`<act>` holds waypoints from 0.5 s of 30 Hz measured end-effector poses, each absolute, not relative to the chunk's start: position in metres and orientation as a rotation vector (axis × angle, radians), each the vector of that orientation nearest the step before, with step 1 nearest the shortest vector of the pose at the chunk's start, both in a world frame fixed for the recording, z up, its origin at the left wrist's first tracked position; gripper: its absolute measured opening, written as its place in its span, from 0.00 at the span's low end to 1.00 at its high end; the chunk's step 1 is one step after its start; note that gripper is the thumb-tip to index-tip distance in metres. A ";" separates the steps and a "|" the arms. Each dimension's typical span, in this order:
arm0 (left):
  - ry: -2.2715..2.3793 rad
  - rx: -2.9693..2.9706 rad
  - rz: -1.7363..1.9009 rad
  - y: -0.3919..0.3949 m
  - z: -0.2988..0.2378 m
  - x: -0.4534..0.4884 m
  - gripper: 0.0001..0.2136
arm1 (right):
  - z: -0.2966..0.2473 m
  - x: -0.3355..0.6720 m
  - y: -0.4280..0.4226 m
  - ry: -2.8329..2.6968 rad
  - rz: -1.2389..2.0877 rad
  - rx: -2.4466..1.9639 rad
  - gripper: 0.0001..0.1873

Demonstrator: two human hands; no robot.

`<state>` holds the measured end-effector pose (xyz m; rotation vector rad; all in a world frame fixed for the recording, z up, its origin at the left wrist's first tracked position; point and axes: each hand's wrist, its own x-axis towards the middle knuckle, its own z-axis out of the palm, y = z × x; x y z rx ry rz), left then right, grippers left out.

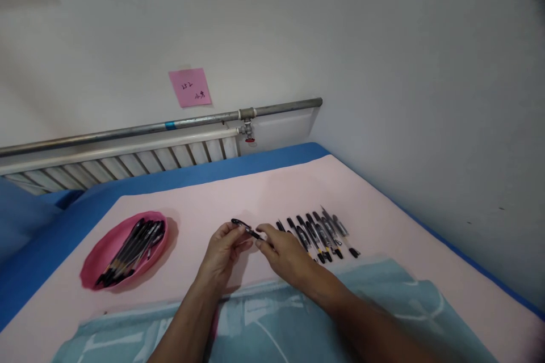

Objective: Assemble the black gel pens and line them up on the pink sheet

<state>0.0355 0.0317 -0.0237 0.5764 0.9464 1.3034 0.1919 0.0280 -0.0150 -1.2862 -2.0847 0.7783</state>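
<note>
Between my two hands, above the pink sheet, is a black pen [247, 228], tilted down to the right. My left hand [225, 245] pinches its left part between thumb and fingers. My right hand [279, 248] closes on the pen's right end; the fingertips partly cover it. To the right of my right hand lie several black pens and clear-barrelled pen parts [323, 232] in a loose row on the sheet. Left of my left hand stands a pink oval basket [87, 272] with several black pens [138, 247] piled inside.
A pink sheet [204, 204] covers the surface, with a blue edge [238, 163] behind it. Nearest me lies a light blue patterned cloth [255, 329]. At the back run a white radiator [128, 164] and a metal pipe [204, 121]. A pink note [190, 88] is stuck to the wall.
</note>
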 end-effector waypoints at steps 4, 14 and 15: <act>0.962 0.565 1.307 0.030 -0.025 0.040 0.11 | -0.016 0.188 0.026 -2.052 0.744 -1.324 0.18; 0.961 0.661 1.223 0.022 -0.026 0.050 0.11 | -0.022 0.185 0.024 -2.045 0.778 -1.280 0.18; 0.959 0.665 1.219 0.022 -0.026 0.050 0.11 | -0.023 0.185 0.024 -2.042 0.783 -1.273 0.17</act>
